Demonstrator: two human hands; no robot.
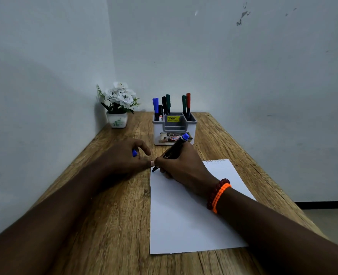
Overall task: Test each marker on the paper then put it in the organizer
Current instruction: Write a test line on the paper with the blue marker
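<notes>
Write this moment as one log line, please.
right hand: holds marker, tip at paper edge | left hand: grips blue cap | organizer: several markers standing

Your right hand grips a marker in a writing pose, tip down. Your left hand rests beside it, fingers curled around a blue cap.

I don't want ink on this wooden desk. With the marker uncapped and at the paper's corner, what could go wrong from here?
1. The marker tip sits right at the paper's top-left corner, so a stroke toward the left could run onto the desk.
2. The left hand holds the blue cap with its fingertips beside the tip; they might get inked.
3. The right hand rests on the paper and could smear fresh ink.
</notes>
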